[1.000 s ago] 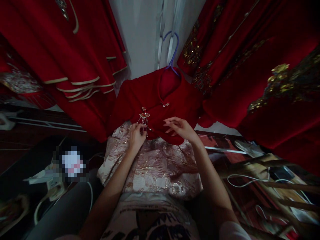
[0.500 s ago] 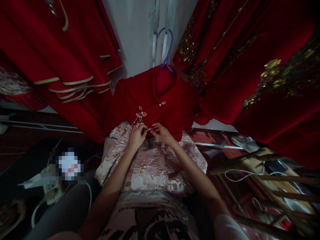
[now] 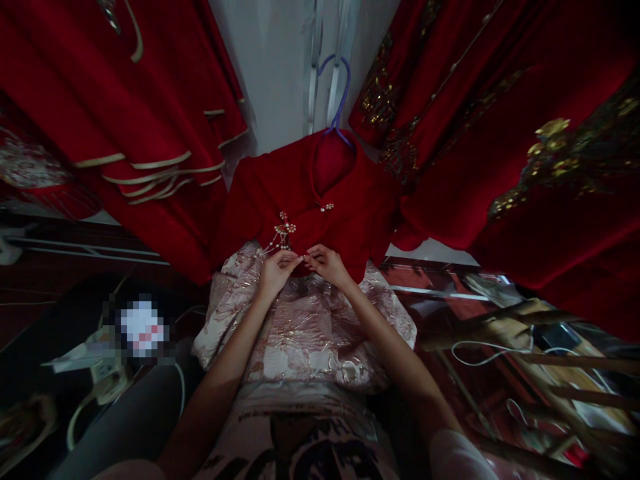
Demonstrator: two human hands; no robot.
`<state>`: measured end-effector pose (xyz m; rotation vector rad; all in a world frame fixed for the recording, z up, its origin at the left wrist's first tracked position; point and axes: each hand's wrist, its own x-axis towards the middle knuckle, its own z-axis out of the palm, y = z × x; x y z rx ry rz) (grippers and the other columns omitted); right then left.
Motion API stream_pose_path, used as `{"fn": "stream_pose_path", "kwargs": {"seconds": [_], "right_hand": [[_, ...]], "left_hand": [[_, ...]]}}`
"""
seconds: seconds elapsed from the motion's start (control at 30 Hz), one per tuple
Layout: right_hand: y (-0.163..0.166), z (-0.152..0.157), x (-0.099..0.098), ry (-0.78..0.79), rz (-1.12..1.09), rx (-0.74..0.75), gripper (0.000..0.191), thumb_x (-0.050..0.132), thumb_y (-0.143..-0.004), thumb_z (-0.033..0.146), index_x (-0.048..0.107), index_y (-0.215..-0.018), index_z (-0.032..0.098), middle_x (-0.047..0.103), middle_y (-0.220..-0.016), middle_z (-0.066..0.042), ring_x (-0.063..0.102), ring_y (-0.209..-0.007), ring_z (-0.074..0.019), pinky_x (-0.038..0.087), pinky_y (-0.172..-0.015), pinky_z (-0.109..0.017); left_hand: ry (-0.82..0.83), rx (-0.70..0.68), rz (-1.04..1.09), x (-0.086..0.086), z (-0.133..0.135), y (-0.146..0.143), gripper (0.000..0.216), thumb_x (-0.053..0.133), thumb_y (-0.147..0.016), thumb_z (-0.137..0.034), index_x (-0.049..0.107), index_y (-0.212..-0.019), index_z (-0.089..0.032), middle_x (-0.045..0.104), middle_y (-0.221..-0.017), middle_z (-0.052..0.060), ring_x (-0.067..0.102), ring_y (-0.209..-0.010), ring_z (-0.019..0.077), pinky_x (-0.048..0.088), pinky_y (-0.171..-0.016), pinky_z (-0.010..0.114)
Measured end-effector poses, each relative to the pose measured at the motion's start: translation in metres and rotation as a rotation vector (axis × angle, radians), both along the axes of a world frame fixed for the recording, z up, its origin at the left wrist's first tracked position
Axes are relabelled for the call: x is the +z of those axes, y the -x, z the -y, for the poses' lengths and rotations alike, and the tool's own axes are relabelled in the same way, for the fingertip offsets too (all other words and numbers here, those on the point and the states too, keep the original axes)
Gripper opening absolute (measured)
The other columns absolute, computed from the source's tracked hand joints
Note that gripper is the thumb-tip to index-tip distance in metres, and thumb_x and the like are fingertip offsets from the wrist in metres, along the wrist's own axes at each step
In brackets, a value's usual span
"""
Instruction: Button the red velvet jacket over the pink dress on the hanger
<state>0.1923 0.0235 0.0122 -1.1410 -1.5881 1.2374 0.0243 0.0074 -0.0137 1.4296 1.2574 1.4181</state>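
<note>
A red short-sleeved garment (image 3: 260, 180) hangs on a purple hanger (image 3: 342, 100) in front of me, its lower part over my lap. Pearl-like flower ornaments (image 3: 286, 229) decorate its chest, with beaded strands trailing down towards my left hand. At the garment's lower front, my left hand (image 3: 278, 272) is closed, thumb and fingers pinching a short bead string (image 3: 305, 259). My right hand (image 3: 327, 264) meets it from the other side, its fingertips pinched on the same beads. The fingertips nearly touch; the finer detail between them is too small to make out.
Shiny pale patterned fabric (image 3: 320, 333) covers my lap. Red garments with pale piping (image 3: 165, 167) hang at left, and gold-embroidered red ones (image 3: 530, 160) at right. A power strip (image 3: 107, 380) with cables is at lower left; a wooden rack (image 3: 575, 363) stands at lower right.
The whole view has shifted slightly to the right. Both hands stay together at the same spot, with the fingertips now a little closer around the beads.
</note>
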Motion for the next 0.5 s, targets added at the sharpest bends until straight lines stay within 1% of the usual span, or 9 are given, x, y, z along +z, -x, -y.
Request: {"fn": "stream_pose_path", "kwargs": {"seconds": [0.13, 0.2, 0.23, 0.3, 0.37, 0.43, 0.5], "right_hand": [[0.002, 0.002, 0.003, -0.040, 0.033, 0.001, 0.025, 0.066, -0.081, 0.040, 0.058, -0.092, 0.019, 0.068, -0.082, -0.002, 0.070, -0.063, -0.0126, 0.056, -0.057, -0.022], [-0.001, 0.002, 0.012, -0.047, 0.048, 0.022, 0.025, 0.066, -0.081, 0.040, 0.059, -0.093, 0.018, 0.068, -0.082, -0.003, 0.069, -0.063, -0.0125, 0.055, -0.056, -0.022], [-0.004, 0.003, 0.018, -0.041, 0.047, 0.045, 0.027, 0.066, -0.080, 0.040, 0.060, -0.093, 0.018, 0.068, -0.081, -0.003, 0.069, -0.063, -0.0123, 0.055, -0.057, -0.022], [-0.014, 0.004, 0.035, 0.009, 0.030, 0.138, 0.031, 0.069, -0.078, 0.043, 0.060, -0.092, 0.017, 0.068, -0.081, -0.002, 0.068, -0.063, -0.0117, 0.056, -0.059, -0.023], [-0.028, 0.007, 0.052, 0.098, 0.013, 0.290, 0.034, 0.072, -0.075, 0.043, 0.060, -0.091, 0.016, 0.069, -0.081, -0.002, 0.068, -0.064, -0.0114, 0.057, -0.063, -0.025], [-0.041, 0.011, 0.068, 0.174, 0.023, 0.430, 0.033, 0.073, -0.075, 0.041, 0.060, -0.093, 0.016, 0.069, -0.082, -0.002, 0.069, -0.066, -0.0116, 0.057, -0.066, -0.026], [-0.049, 0.014, 0.078, 0.193, 0.043, 0.483, 0.030, 0.073, -0.077, 0.037, 0.060, -0.095, 0.016, 0.070, -0.084, -0.002, 0.069, -0.069, -0.0117, 0.057, -0.068, -0.026]], "left_hand": [[-0.007, 0.081, -0.066, -0.002, 0.001, -0.002, 0.023, 0.070, -0.077, -0.039, 0.068, -0.085, -0.017, 0.071, -0.081, 0.004, 0.067, -0.071, 0.0145, 0.054, -0.068, 0.026], [0.006, 0.064, -0.039, 0.002, -0.002, -0.001, 0.021, 0.071, -0.075, -0.036, 0.067, -0.083, -0.017, 0.070, -0.078, 0.003, 0.066, -0.070, 0.0141, 0.054, -0.068, 0.026], [0.013, 0.058, 0.008, 0.006, -0.004, -0.001, 0.021, 0.072, -0.073, -0.035, 0.067, -0.082, -0.017, 0.070, -0.077, 0.003, 0.066, -0.070, 0.0141, 0.054, -0.068, 0.026], [0.017, 0.077, 0.159, 0.016, -0.011, 0.000, 0.025, 0.074, -0.071, -0.036, 0.068, -0.086, -0.017, 0.071, -0.082, 0.004, 0.067, -0.075, 0.0146, 0.055, -0.074, 0.027], [0.011, 0.104, 0.335, 0.031, -0.019, 0.001, 0.030, 0.073, -0.072, -0.039, 0.069, -0.093, -0.017, 0.073, -0.095, 0.005, 0.068, -0.087, 0.0156, 0.054, -0.084, 0.030], [0.023, 0.057, 0.472, 0.047, -0.024, -0.001, 0.033, 0.071, -0.075, -0.042, 0.071, -0.097, -0.018, 0.072, -0.109, 0.007, 0.068, -0.097, 0.0169, 0.053, -0.091, 0.033], [0.040, -0.014, 0.556, 0.060, -0.027, -0.003, 0.031, 0.072, -0.076, -0.042, 0.072, -0.096, -0.018, 0.071, -0.115, 0.008, 0.067, -0.102, 0.0177, 0.052, -0.094, 0.034]]}}
